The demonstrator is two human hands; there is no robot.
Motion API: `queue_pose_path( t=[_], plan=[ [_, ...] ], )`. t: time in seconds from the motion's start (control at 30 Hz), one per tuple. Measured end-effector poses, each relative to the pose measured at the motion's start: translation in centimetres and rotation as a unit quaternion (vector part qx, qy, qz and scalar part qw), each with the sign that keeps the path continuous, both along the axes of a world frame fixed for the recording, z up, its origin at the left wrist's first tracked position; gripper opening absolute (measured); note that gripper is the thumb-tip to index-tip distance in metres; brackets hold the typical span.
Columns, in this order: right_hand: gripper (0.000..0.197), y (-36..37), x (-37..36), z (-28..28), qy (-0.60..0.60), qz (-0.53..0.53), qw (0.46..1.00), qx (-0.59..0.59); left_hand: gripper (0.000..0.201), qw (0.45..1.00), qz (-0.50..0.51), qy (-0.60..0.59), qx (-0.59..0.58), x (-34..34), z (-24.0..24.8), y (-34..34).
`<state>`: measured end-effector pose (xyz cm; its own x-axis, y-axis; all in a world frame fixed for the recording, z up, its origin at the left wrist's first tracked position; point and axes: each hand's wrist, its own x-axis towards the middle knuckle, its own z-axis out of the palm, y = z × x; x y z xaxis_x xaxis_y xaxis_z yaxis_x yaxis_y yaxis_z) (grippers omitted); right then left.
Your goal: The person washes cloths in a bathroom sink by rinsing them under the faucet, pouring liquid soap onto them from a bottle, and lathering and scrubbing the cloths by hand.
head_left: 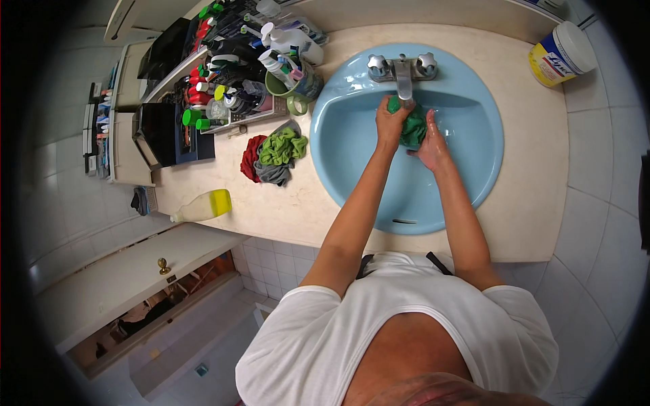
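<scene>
Under the faucet of a light-blue sink, a bunched green cloth is held between my two hands. My left hand grips its left side close to the spout, fingers curled round it. On the other side, my right hand cups the cloth from the right and below, thumb pointing up along it; some of its fingers are hidden. The cloth looks wet and dark. On the counter left of the sink lies a pile of crumpled cloths: lime green, red and grey.
A clear bottle with yellow liquid lies on its side near the counter's left front edge. Bottles and tubes crowd a rack at the back left, beside a green mug. A white-lidded yellow-and-blue tub stands back right.
</scene>
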<state>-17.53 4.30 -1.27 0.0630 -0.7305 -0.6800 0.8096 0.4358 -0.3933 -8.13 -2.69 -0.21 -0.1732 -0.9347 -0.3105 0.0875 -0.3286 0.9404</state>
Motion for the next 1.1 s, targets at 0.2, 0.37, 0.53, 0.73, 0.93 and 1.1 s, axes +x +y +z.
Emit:
queue_pose_path(
  t=[0.2, 0.37, 0.53, 0.73, 0.93, 1.1],
  plan=[
    [0.05, -1.4, -1.2, -2.4, -0.031, -0.168, 0.983, -0.064, 0.03, 0.998, -0.019, 0.016, -0.06, -0.4, 0.5, 1.6],
    [0.034, -2.7, 0.4, -1.8, 0.11, -0.208, 0.966, -0.11, 0.047, 0.96, -0.031, 0.228, 0.159, 1.6, -1.4, 0.8],
    [0.027, -2.1, 0.1, -3.4, 0.189, -0.122, 0.963, -0.15, 0.053, 0.916, -0.042, 0.304, 0.257, 1.4, -1.3, 1.0],
    [0.051, -0.3, -1.0, -2.5, 0.41, -0.045, 0.908, -0.072, 0.036, 0.983, 0.091, 0.14, 0.076, 1.0, -3.3, 0.4],
    [0.084, 0.3, -1.3, -1.4, -0.124, -0.009, 0.987, -0.102, 0.029, 0.954, -0.022, -0.167, -0.247, -0.1, 0.6, 2.4],
    [0.059, -2.5, -1.1, -4.5, -0.265, -0.073, 0.948, -0.159, 0.03, 0.91, -0.09, -0.188, -0.358, -1.0, 1.7, 4.3]
  ],
)
